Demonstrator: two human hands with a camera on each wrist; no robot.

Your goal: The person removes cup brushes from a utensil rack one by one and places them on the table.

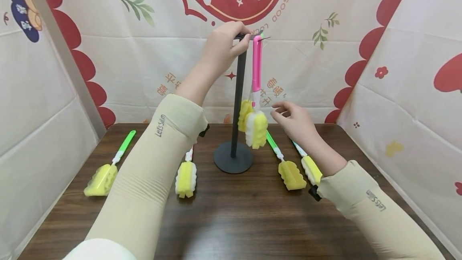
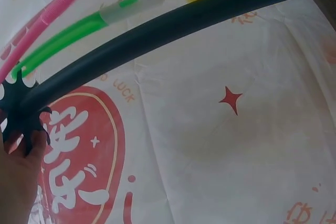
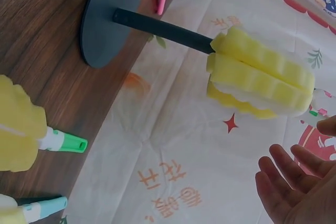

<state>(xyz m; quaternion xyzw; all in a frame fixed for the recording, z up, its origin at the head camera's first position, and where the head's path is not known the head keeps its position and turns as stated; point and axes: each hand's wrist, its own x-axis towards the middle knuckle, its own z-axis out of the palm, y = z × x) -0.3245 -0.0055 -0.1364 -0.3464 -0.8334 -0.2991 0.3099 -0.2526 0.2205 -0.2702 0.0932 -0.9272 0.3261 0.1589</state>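
Observation:
My left hand [image 1: 228, 45] pinches the hooked top [image 2: 21, 100] of a black stand [image 1: 237, 103], which rises from a round base. From its hooks hangs a pink-handled sponge brush [image 1: 256, 67] with a yellow and white head. Behind it hangs a second sponge brush [image 1: 244, 113], whose green handle [image 2: 68, 45] shows in the left wrist view. My right hand [image 1: 297, 123] is just right of the hanging sponge heads, apart from them, fingers loosely bent and holding nothing. In the right wrist view its palm and fingers [image 3: 286, 169] stand beside the yellow and white head [image 3: 262, 74].
On the brown table [image 1: 223, 220] lie a green-handled brush [image 1: 102, 177] at far left and another brush [image 1: 186, 177] left of the base. Right of it lie a green-handled brush [image 1: 291, 175] and a light-blue-handled brush [image 1: 311, 169]. Printed cloth [image 1: 144, 71] hangs around the table.

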